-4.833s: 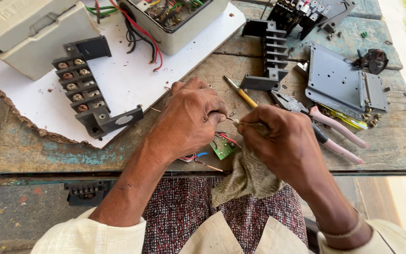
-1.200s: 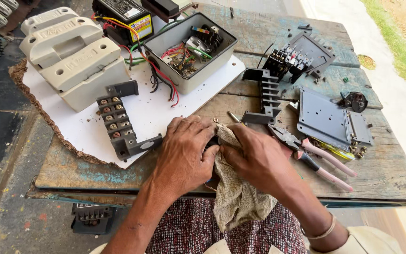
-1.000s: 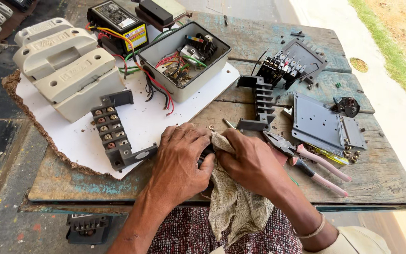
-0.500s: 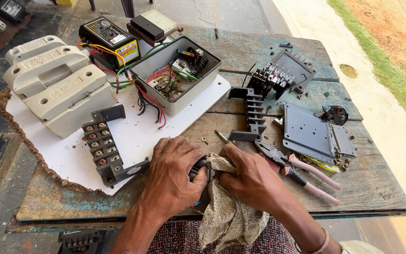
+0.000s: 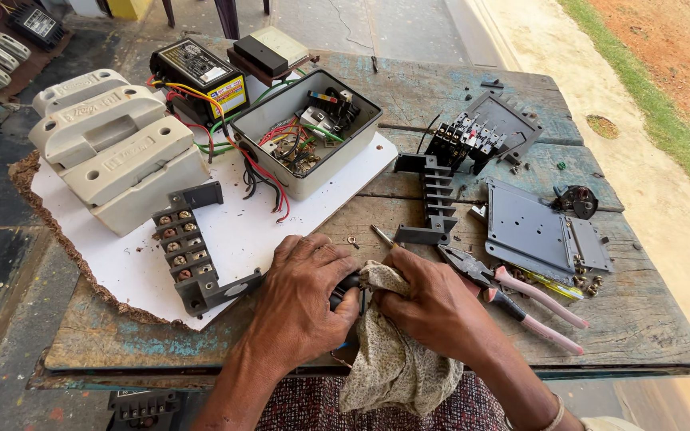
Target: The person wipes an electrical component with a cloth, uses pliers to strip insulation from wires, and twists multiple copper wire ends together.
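An outdoor electrical repair bench, set up in the open air. A worn wooden table [image 5: 457,88] with flaking blue paint fills the middle of the frame. On it lie an opened grey box of coloured wiring [image 5: 307,132], a black terminal block [image 5: 189,251], pale meter covers [image 5: 113,156] at the left and pink-handled pliers [image 5: 513,291] at the lower right. Concrete paving, grass and bare red earth show at the upper right.

A terminal block [image 5: 189,255] is laid on a sheet [image 5: 241,231] at the left of the surface [image 5: 640,335]. An open box [image 5: 305,132] is set behind it, with casings [image 5: 113,152] to the left. Pliers [image 5: 513,295] are placed right of both hands, before a plate [image 5: 537,235].
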